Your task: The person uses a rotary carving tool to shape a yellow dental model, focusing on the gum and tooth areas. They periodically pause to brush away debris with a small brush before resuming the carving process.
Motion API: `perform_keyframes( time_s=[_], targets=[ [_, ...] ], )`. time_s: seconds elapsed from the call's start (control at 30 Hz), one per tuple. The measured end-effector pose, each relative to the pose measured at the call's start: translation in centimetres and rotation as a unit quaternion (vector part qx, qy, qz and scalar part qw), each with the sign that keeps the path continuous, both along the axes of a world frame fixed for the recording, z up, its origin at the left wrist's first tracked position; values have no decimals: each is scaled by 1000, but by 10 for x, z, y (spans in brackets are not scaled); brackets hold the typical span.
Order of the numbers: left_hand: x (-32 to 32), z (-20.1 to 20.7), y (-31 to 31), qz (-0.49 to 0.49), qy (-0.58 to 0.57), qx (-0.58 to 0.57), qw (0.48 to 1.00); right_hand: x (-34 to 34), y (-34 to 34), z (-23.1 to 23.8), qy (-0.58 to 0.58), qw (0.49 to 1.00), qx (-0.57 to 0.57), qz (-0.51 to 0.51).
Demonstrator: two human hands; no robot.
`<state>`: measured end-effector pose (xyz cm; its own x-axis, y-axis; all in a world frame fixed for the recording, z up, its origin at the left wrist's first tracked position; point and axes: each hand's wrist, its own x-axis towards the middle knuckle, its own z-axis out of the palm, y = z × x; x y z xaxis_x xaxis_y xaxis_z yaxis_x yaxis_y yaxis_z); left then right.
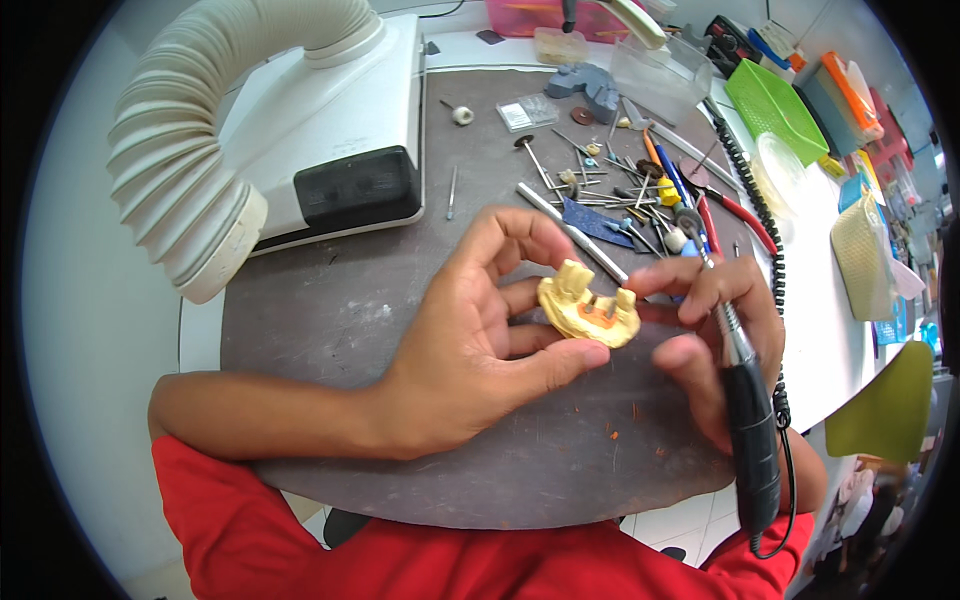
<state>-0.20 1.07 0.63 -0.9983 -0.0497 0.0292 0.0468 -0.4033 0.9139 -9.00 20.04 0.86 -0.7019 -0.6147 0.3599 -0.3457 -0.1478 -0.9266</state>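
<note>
Here's the yellow dental cast [563, 322], and it masks some fingertips of the left hand [465, 325]! The black-and-silver handpiece [752, 430] cuts across the right hand [762, 312], covering part of it. Toward the far right corner of the bench [330, 330], small rotary tools [652, 168] overlap, some too tiny to identify. Up top, the white hose [165, 150] and pink container [510, 18] get cropped!
</note>
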Motion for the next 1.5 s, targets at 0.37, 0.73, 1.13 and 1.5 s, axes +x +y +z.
perform_keyframes(
  time_s=[0.37, 0.73, 1.13, 1.5],
  targets=[
    [-2, 5, -19, -30, 93, -481, 871, -30, 74, 34, -240, 946, 66, -206],
    [9, 14, -21, -37, 156, -583, 796, -6, 93, 12, 264, 795, 459, -295],
    [9, 7, -38, -67, 154, -538, 826, -8, 82, 49, 294, 820, 372, -319],
    [10, 6, -42, -57, 188, -554, 809, -116, 9, 87, 418, 828, 246, -282]
  ],
)
